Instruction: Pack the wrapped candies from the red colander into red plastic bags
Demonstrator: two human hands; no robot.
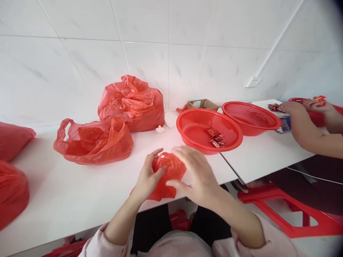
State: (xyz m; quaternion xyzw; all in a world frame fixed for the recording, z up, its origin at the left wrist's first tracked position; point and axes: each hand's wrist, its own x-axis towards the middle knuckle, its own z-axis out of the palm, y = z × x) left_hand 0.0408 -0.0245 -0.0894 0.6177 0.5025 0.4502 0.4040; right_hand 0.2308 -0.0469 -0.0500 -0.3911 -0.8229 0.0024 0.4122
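Note:
A small red plastic bag (166, 170) lies at the near edge of the white table (69, 192), between my two hands. My left hand (148, 177) grips its left side with fingers curled round the film. My right hand (197, 174) rests against the bag's right side, fingers spread and slightly blurred, thumb touching the plastic. Just beyond stands a red mesh basket (197, 123) with a few small red wrapped packets (215, 137) inside.
Two larger red plastic bags (93, 142) (132, 103) sit at the back left, more red bags at the far left edge (12, 192). A second red basket (250, 117) and a cardboard box (202, 104) stand right. Another person's hands (302, 117) work at the far right; a red stool (281, 210) stands below.

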